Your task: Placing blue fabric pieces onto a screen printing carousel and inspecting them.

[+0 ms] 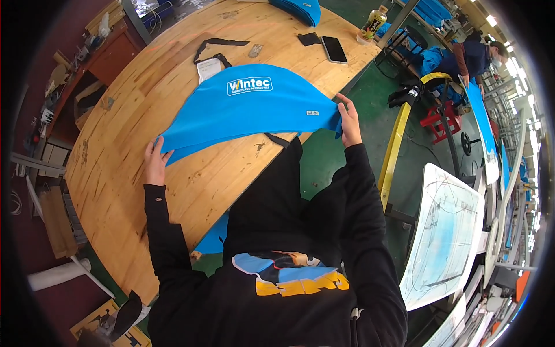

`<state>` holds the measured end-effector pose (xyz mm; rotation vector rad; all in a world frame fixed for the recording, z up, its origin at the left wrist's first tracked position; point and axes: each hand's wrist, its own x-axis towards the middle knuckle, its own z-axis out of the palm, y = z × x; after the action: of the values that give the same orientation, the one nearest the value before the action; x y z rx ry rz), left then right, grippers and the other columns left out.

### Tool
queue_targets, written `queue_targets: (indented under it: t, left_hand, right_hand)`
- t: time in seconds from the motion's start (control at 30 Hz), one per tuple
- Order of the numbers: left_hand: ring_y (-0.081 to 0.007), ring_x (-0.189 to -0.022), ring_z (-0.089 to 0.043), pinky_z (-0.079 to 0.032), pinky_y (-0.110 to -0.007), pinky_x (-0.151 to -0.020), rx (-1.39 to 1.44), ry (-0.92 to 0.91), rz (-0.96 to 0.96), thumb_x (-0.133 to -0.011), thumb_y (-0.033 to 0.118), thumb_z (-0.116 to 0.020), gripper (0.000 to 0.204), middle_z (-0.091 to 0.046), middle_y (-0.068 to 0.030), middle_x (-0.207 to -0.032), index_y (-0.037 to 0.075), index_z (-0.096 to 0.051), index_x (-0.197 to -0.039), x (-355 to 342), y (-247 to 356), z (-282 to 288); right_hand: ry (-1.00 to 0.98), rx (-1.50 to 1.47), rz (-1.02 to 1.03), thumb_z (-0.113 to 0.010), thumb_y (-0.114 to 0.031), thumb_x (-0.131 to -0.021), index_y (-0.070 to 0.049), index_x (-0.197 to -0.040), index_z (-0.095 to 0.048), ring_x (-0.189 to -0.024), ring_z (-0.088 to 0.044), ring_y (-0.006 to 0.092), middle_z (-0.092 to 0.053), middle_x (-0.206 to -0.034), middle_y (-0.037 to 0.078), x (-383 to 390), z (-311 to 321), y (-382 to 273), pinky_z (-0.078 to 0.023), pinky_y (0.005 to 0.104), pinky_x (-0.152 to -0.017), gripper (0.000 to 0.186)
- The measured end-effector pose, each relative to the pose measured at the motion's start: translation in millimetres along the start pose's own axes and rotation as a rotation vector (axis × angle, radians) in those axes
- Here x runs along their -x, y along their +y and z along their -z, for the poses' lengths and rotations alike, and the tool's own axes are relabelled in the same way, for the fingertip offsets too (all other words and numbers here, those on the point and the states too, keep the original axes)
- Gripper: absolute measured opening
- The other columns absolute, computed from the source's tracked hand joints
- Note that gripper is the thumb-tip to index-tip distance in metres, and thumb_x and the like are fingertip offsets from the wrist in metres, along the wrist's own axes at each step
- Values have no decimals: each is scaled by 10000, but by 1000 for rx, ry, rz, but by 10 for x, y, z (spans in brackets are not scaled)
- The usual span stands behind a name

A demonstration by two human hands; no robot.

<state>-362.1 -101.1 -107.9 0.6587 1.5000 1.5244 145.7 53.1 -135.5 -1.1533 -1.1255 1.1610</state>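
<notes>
A bright blue fabric saddle cover [231,113] with a white printed logo and a small pale tag is stretched between my hands over the table's near edge. My left hand [156,161] pinches its left end, thumb on top. At the other end, my right hand [349,122] grips the narrow right corner, where a folded flap hangs down. The cover's upper edge arches away from me. A dark strap end [278,139] shows beneath its lower edge. Just beyond the cover lie a black strap [222,42] and a small white paper slip [208,69].
The wooden table [115,202] bears a phone [334,50], a black fabric patch [309,39], a drink bottle [374,23] and more folded blue fabric [300,9]. To the right stand a yellow metal bar [395,153] and a white panel [442,231]. Another person [477,58] handles blue material at far right.
</notes>
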Motion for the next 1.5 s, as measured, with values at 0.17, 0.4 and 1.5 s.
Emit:
queue_targets:
  t: [0.17, 0.4, 1.5]
  left_hand:
    - [-112, -857, -578, -508, -267, -744, -45, 11, -41, -911, 258, -627, 270, -565, -16, -975, 52, -560, -1072, 52, -2, 93]
    - [-122, -943, -588, -498, -258, -768, 428, -71, -97, -910, 218, -624, 215, -617, -44, -1026, 70, -584, -1061, 299, 671, 24]
    - [-111, -742, -601, -480, -218, -642, -190, -21, 47, -884, 256, -663, 309, -608, -37, -934, 51, -557, -1089, -48, 12, 380]
  right_hand:
    - [-20, 57, 99, -462, -133, -971, -35, -1246, -525, -1009, -508, 96, -567, -1169, 51, 3, -75, -147, -396, 241, -896, 298]
    - [-84, -271, 175, -468, -149, -982, -35, -1246, -530, -862, -539, 63, -584, -1048, 15, 32, -45, -1159, -453, 221, -795, 295]
    - [-72, 11, 15, -453, -143, -984, -29, -1172, -567, -890, -531, 85, -615, -1028, 37, -89, -126, -101, -441, 227, -789, 247]
